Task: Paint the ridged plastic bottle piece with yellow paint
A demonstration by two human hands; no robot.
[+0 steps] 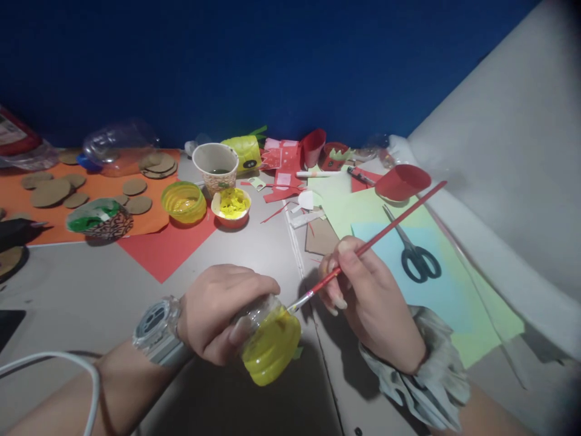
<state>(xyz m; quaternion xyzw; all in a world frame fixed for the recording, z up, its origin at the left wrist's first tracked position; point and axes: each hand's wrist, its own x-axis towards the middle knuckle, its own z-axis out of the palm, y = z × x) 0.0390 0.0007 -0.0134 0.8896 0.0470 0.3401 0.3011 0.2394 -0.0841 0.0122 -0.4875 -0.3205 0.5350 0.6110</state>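
Observation:
My left hand (218,312) is closed around a clear plastic bottle piece (271,342) that is painted yellow over its ribbed lower part. My right hand (363,290) pinches a red-handled paintbrush (385,233), and its bristle tip touches the yellow paint at the top of the piece. A watch sits on my left wrist and a grey scrunchie on my right wrist. Behind, a small bowl of yellow paint (231,204) stands on the table next to another yellow-painted bottle piece (184,201).
Black scissors (415,254) lie on light blue and green paper at the right. A paper cup (215,163), red paper cups (402,180), red paper scraps, cardboard discs (49,192) on orange paper and a clear bottle (118,145) crowd the back. A white cable crosses bottom left.

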